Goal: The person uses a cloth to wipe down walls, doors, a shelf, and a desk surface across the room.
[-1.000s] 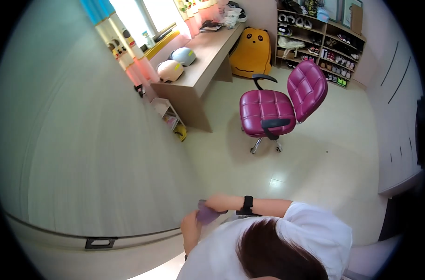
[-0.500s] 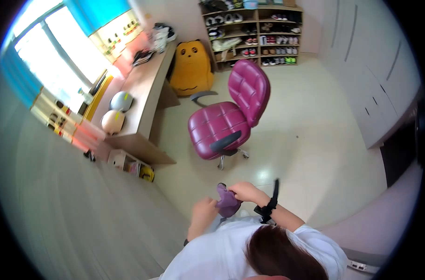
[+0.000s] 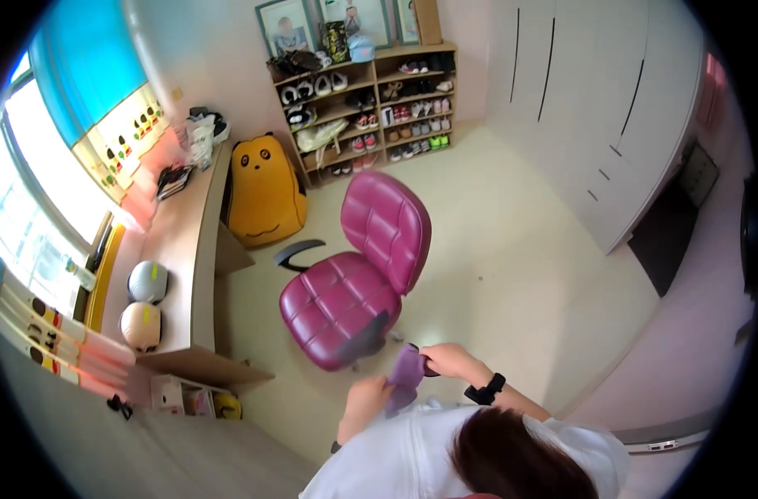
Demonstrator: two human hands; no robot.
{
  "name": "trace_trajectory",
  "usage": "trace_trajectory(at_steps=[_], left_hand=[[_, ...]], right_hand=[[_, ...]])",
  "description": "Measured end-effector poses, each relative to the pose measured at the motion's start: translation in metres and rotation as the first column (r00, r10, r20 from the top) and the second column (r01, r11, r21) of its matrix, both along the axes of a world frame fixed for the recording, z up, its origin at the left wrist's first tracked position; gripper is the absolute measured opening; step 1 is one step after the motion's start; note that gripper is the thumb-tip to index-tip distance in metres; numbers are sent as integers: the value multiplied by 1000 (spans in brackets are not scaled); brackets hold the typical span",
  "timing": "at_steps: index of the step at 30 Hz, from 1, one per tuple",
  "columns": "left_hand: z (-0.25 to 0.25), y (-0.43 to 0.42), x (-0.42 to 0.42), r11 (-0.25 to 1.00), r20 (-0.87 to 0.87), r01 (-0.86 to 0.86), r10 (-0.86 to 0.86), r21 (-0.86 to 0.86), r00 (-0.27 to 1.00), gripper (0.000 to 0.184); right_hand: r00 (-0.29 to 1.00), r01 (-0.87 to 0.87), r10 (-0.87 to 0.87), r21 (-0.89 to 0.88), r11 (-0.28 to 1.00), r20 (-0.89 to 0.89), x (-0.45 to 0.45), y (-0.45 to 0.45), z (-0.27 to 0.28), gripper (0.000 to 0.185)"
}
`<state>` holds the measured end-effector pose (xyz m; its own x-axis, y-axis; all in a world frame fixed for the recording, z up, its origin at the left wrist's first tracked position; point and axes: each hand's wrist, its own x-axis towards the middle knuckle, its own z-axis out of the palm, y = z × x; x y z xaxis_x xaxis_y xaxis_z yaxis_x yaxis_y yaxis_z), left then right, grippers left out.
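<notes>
Purple cloth item (image 3: pixel 407 371), dark-edged (probably fabric, though blur hides the finish): on the near side of the maroon chair (image 3: pixel 341 299). Left hand (image 3: pixel 367 400) closed on its lower end, right hand (image 3: pixel 448 361) gripping the upper, apparently to keep it spread. Grey helmet (image 3: pixel 148 283) and beige helmet (image 3: pixel 139 326): paired on the desk (image 3: pixel 177 270) left of the chair, presumably for easy reach; yellow labels (image 3: pixel 155 271), illegible. Brands: none readable.
</notes>
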<state>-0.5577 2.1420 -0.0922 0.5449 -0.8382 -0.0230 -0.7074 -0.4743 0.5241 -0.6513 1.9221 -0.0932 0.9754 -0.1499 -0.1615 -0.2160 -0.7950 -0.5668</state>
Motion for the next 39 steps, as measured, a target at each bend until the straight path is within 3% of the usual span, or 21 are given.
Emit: trace_trajectory(at_steps=[8,14,21,22,30,34,39], left_hand=[[-2,-79,86,949,45,257,-253,-185,966,20],[3,-164,92,881,87,437,-428,-183,900,26],[-3,-295,84,911,-41,397,-404,-112,914,26],[-1,-316,84,902,6,411,-414,-132,910,26],[28,-468,51,988,-265,88,-120,-127,957,24],[32,-519,54,961,-263,221,-260,-169,929,28],[26,-587,71,895,-233,410,-442,-176,866,51]], right_hand=[[964,265,-265,-21,964,34,27,-49,25,18],[865,501,-501,41,865,13,2,-110,30,22],[780,584,-595,113,804,193,-3,-224,27,18],[779,584,-599,134,801,188,-5,-243,31,18],[812,503,-519,131,854,267,-3,-397,45,17],[789,521,-563,218,826,248,-13,-438,41,18],[700,661,-707,281,696,103,-17,-483,28,21]])
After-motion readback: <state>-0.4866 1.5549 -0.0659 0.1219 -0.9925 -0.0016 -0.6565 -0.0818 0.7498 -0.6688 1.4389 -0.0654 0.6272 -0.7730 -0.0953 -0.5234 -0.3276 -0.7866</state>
